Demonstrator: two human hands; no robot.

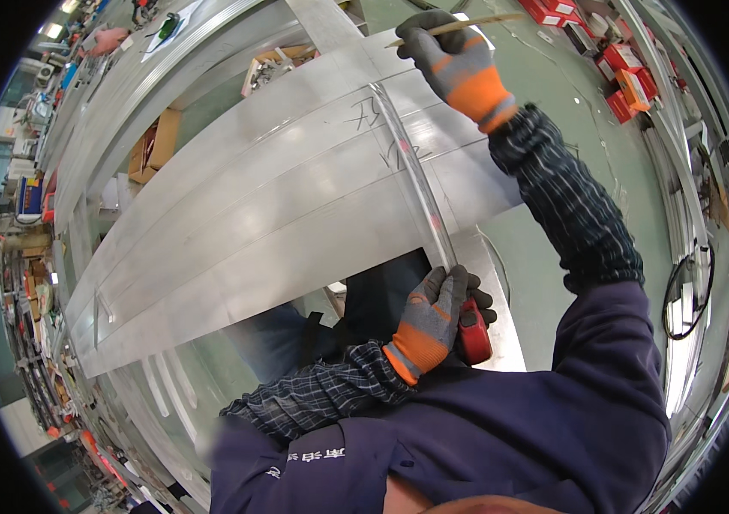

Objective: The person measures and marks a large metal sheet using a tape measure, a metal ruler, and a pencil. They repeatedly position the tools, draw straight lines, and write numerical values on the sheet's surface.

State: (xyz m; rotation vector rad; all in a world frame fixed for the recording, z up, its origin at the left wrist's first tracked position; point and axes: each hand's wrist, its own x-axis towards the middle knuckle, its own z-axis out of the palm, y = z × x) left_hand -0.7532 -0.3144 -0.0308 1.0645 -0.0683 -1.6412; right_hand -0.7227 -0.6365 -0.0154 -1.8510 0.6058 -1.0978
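We see a long grey metal panel (236, 223) spanning the scene from near left to far right, with a tape blade (416, 176) stretched across it from near to far. Our left hand (435, 319) is clamped on the red tape measure case (472, 336) at the panel's near edge, while our right hand (450, 60) grips a thin wooden pencil (467, 23) at the far edge.

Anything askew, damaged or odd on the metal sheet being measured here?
Nothing stands out. The tape measure in the left hand runs straight across the metal sheet to the right hand, which holds a pencil. The sheet shows only handwritten marks.
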